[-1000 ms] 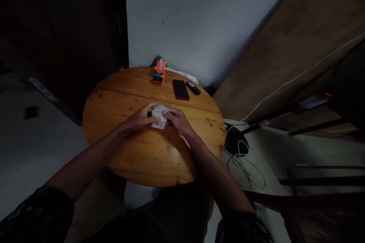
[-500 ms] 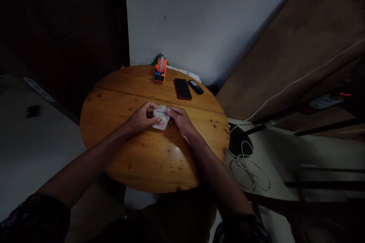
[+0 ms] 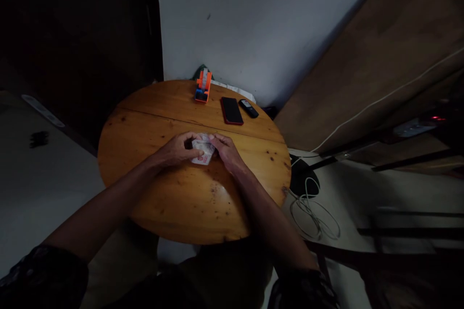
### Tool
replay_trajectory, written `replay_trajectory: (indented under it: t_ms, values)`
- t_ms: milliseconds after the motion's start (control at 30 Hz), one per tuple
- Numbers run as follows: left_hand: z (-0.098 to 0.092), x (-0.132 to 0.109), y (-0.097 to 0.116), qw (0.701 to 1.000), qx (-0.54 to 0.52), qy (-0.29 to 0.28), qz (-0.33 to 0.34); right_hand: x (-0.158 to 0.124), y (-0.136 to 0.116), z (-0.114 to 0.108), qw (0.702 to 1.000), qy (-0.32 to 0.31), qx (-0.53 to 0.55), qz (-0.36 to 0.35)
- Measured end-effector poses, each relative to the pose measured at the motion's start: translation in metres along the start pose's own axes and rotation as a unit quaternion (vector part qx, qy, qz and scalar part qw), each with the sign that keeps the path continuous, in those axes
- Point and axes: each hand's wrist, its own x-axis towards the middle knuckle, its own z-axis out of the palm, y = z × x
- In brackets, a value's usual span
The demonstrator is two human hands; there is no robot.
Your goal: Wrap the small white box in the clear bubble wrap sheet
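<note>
White packet point(image 3: 203, 151), red print

Reaches forward with both bare arms out of dark patterned short sleeves point(image 3: 43, 275) at the lower edge. Angles the bare left forearm point(image 3: 108, 207) up and to the right, and the bare right forearm point(image 3: 264, 212) up and to the left, so the two converge. Holds the bare left hand point(image 3: 177, 149) knuckles up, fingers curled inward, thumb tucked toward the other hand. Sets the bare right hand point(image 3: 227, 152) just beside it, back up, wrist slightly bent, fingers point(image 3: 214, 139) bent down in a pinch. Points the fingertips of both hands at each other, close together.
</note>
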Motion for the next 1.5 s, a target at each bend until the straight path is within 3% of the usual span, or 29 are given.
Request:
replay_trajectory:
  t_ms: [300,533,967,1500]
  values:
    - [0.002,0.001,-0.004,0.999,-0.049,0.021,-0.010,-0.008,0.002,-0.015,0.999,-0.001,0.009,-0.037]
    - [0.002,0.000,-0.003,0.999,-0.035,0.028,-0.002,-0.010,0.005,-0.015,0.989,0.009,-0.110,-0.104]
    - [0.001,-0.002,0.003,1.000,-0.020,0.003,0.006,-0.007,0.014,-0.012,0.983,-0.022,-0.137,-0.122]
    - [0.003,0.003,-0.004,0.995,-0.091,0.038,0.016,-0.014,0.001,-0.002,0.972,0.022,-0.186,-0.139]
